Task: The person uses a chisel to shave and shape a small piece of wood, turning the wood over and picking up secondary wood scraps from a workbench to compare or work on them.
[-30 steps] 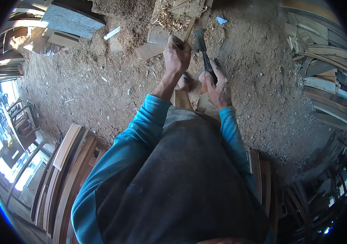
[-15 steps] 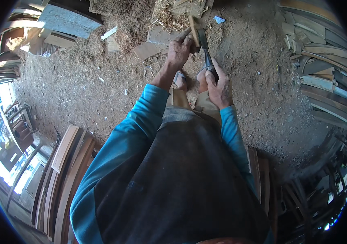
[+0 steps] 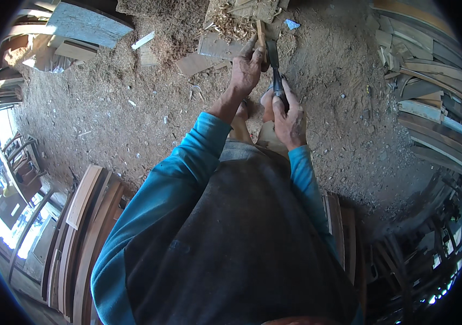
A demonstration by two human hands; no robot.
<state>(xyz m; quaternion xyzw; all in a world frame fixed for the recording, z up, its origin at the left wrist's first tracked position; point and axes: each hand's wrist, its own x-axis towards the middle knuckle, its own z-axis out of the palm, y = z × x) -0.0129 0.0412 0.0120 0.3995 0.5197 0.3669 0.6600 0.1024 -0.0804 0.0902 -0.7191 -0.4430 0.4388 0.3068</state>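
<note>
My left hand (image 3: 246,73) is closed around a small light-brown wood piece (image 3: 261,33), whose far end sticks out past my fingers. My right hand (image 3: 289,116) grips a dark-handled tool with a broad flat blade (image 3: 273,53), like a chopping knife. The blade points away from me and lies close along the right side of the wood; whether the edge touches it I cannot tell. Under and beyond the wood, curled wood shavings (image 3: 230,26) lie on a flat board (image 3: 214,46).
Sawdust and chips cover the ground (image 3: 117,103). Stacked curved planks (image 3: 439,116) line the right side, with more boards (image 3: 87,216) at lower left. A pale blue panel (image 3: 90,24) leans at upper left. A small blue-white scrap (image 3: 292,24) lies beyond the blade.
My left hand has shifted slightly right, and the wood now stands more upright in view. The blade stays beside it, a touch lower. The view has shifted slightly.
</note>
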